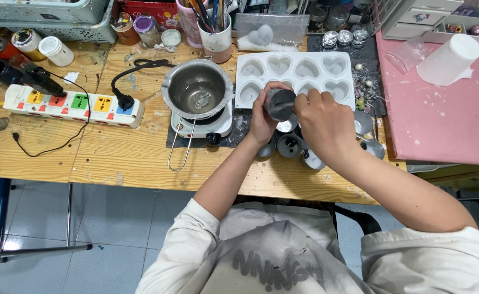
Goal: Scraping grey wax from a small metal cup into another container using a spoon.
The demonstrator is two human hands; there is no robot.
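The left hand (264, 117) wraps its fingers around a small grey metal cup (281, 103), gripping it from the left side and holding it tilted above the table. The right hand (322, 121) comes in from the right with fingers curled down over the cup's rim; whether they pinch the rim or only rest on it is hidden by the knuckles. The cup sits between both hands, just over the lower edge of a white heart mould (296, 73).

Under the hands a cluster of more small metal cups (291, 146) stands on the wooden table (114, 158), some partly covered by the wrists. Left of the mould a steel pot (197, 89) with a wire handle rests on a small hotplate (201, 126), its plug set into a white power strip (73, 104) with coloured sockets. A black glue gun (24, 76) lies above the strip. Behind the pot stands a mug of brushes (213, 30). To the right lies a pink mat (441, 120) with an overturned white cup (449, 59) on it
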